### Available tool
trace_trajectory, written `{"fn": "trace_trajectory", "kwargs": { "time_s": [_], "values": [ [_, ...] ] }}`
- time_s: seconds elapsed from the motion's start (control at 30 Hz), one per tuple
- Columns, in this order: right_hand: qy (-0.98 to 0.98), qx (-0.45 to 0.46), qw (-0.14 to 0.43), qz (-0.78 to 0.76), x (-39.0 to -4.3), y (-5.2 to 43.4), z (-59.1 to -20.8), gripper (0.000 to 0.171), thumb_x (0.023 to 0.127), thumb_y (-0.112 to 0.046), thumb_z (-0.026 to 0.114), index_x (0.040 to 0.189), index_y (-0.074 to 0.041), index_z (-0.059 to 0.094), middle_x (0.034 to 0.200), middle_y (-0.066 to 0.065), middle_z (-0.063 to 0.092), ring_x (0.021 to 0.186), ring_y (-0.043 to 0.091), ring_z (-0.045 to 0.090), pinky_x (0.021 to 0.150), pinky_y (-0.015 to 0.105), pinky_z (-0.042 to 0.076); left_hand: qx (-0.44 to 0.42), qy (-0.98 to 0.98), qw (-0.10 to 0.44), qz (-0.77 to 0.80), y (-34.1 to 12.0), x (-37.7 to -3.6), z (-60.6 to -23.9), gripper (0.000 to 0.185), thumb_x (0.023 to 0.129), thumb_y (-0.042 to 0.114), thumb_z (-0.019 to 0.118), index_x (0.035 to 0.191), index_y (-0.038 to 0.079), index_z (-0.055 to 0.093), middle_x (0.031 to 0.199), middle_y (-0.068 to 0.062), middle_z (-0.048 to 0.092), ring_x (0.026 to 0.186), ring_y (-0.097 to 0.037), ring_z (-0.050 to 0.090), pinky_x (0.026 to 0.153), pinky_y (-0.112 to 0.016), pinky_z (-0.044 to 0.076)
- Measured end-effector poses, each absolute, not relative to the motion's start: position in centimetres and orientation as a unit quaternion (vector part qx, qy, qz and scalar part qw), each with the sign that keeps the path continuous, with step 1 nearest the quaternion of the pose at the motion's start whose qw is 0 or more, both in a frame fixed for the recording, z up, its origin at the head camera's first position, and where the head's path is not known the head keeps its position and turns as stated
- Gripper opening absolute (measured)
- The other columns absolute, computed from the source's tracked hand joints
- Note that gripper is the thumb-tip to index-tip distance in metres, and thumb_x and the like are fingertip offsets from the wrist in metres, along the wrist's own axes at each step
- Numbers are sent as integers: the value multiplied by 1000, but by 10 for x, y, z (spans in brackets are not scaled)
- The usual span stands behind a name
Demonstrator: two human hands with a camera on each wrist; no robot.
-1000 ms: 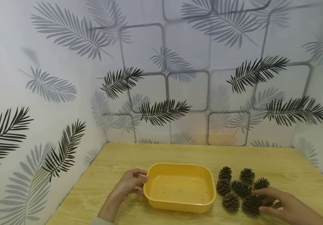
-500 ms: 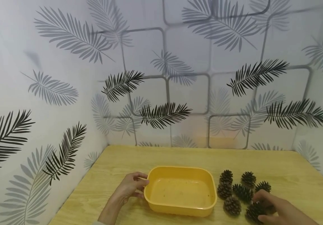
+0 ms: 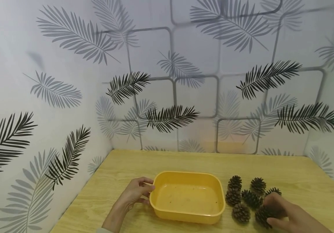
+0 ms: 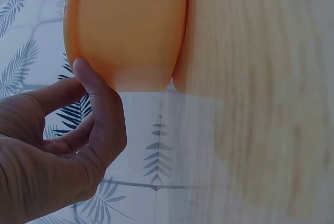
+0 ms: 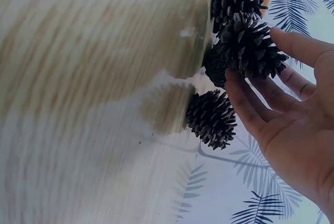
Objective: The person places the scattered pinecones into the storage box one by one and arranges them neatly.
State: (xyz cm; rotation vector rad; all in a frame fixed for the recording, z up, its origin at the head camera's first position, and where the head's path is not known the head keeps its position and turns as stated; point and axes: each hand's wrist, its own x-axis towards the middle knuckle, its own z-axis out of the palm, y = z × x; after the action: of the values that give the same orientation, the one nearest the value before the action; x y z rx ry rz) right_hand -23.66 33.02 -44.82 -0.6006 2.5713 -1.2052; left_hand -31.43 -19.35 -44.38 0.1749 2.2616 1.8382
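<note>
Yellow plastic, smooth and slightly glossy, forms the shallow rectangular tub [image 3: 188, 197] with rounded corners and a rolled rim that is set on the pale wood-grain table [image 3: 167, 161]. Its left end is touched by the left hand [image 3: 134, 193], whose fingers are curled lightly against the rim and outer wall; in the left wrist view the thumb [image 4: 99, 98] is seen pressed to the rounded orange-yellow wall [image 4: 128, 25], with the other fingers bent behind it.

Just to the right of the tub a cluster of dark brown pine cones [image 3: 243, 195] is gathered on the table, their woody scales spread open and rough. The nearest cone [image 3: 264, 215] at the front right of the cluster is closed upon by the right hand [image 3: 289, 215], the fingers being bent over its top and side. In the right wrist view the same cone [image 5: 250, 46] is seen cradled between the extended fingers [image 5: 250, 104] and the thumb, with another cone [image 5: 211, 118] lying just beside the hand. Whether the cone is lifted clear of the table cannot be told.

The walls behind are covered with a matt paper printed with grey and black palm fronds [image 3: 171, 116].
</note>
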Motion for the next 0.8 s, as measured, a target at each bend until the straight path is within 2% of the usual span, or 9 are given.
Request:
{"fn": "trace_trajectory", "kwargs": {
  "time_s": [0.33, 0.6, 0.67, 0.73, 0.8],
  "values": [
    [889, -229, 83, -389, -236, 328, -441, 39, 105, -17, 64, 134, 7, 51, 123, 17, 64, 96, -6, 62, 69, 26, 58, 54, 773, 108, 623, -192, -314, -442, 41, 99, 15, 72, 132, -7, 61, 105, -16, 64, 78, -22, 71, 61, -30, 66],
    [879, -197, 100, -422, -236, 321, -431, 47, 107, -19, 62, 141, 10, 50, 133, 30, 59, 98, -10, 62, 75, 26, 62, 59, 773, 106, 623, -193, -312, -441, 41, 99, 14, 71, 132, -8, 60, 104, -16, 64, 78, -22, 70, 61, -30, 66],
    [880, -191, 96, -424, -235, 319, -430, 48, 107, -21, 61, 143, 9, 49, 135, 32, 57, 100, -5, 64, 75, 28, 62, 62, 772, 106, 624, -193, -312, -441, 41, 99, 14, 71, 132, -9, 60, 104, -16, 64, 78, -22, 70, 61, -30, 66],
    [884, -182, 89, -421, -235, 317, -428, 49, 108, -23, 60, 146, 7, 49, 138, 33, 55, 109, 11, 68, 76, 32, 63, 64, 770, 107, 626, -193, -312, -440, 41, 99, 14, 71, 132, -9, 60, 105, -16, 64, 78, -22, 71, 61, -30, 66],
    [887, -167, 85, -422, -234, 314, -426, 51, 107, -24, 60, 148, 5, 48, 141, 34, 53, 118, 33, 66, 79, 39, 64, 65, 769, 109, 626, -193, -312, -440, 42, 99, 14, 71, 132, -9, 59, 106, -17, 64, 78, -22, 71, 61, -30, 66]
  ]
}}
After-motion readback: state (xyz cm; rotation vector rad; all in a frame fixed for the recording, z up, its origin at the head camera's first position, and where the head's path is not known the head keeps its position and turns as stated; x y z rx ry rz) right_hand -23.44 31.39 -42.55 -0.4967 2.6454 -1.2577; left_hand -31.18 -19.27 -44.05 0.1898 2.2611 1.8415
